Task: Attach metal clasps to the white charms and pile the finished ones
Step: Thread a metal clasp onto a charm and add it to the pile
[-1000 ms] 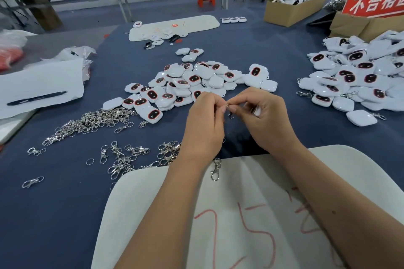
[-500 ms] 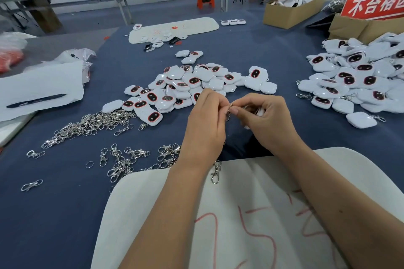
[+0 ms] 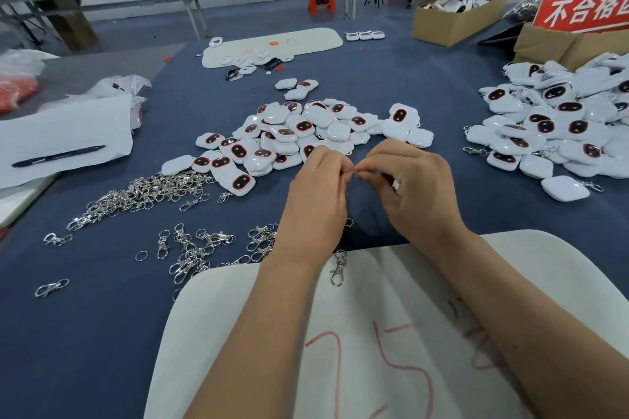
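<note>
Pinching a small ring (image 3: 355, 173) between them, the left hand (image 3: 315, 204) and right hand (image 3: 413, 190) meet fingertip to fingertip above the counter (image 3: 425, 85). A clasp (image 3: 338, 269) hangs below the left wrist, while the right hand's curled fingers seem to hold a white charm (image 3: 396, 184); the finished pile (image 3: 561, 126) lies well off to the right, nearer that hand.

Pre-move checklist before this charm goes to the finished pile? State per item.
1. Left hand pinches the ring: ok.
2. Right hand grips the charm: ok, mostly hidden.
3. Ring threaded through the charm's loop: cannot tell, fingers cover it.
4. Clasp hangs below the left hand: ok.
5. Finished pile at right has bare table beside it: ok.
6. Loose clasps within sight at left: ok.
</note>
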### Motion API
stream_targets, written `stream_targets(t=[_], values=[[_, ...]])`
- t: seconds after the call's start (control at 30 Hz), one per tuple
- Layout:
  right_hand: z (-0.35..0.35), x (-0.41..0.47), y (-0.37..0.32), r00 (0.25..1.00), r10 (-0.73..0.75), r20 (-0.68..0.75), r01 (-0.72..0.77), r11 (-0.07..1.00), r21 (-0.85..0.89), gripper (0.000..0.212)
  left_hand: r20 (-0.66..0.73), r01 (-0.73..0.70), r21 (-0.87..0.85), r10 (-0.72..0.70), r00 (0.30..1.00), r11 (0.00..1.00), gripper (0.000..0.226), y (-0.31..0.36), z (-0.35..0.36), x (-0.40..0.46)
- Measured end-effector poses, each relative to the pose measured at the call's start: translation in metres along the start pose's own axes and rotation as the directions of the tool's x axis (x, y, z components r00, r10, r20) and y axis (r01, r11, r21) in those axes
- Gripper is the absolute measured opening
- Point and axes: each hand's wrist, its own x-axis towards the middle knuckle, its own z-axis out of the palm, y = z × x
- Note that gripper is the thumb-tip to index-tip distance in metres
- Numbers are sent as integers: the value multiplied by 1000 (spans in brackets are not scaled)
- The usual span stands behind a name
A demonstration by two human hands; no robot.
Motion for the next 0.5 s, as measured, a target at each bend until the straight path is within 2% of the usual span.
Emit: stream_targets(t=[0.1, 0.23, 0.5], values=[[2, 1, -2, 999, 30, -23, -29, 998, 55, 11, -25, 25, -30, -26, 999, 999, 16, -1, 0, 1], [0, 1, -5, 987, 157, -48, -141, 961, 237, 9, -82, 1, -67, -6, 997, 998, 13, 3, 0, 1], [0, 1, -10, 958, 287, 3, -260, 864, 431, 11, -85, 19, -185, -35, 996, 983, 15, 5, 2, 0]])
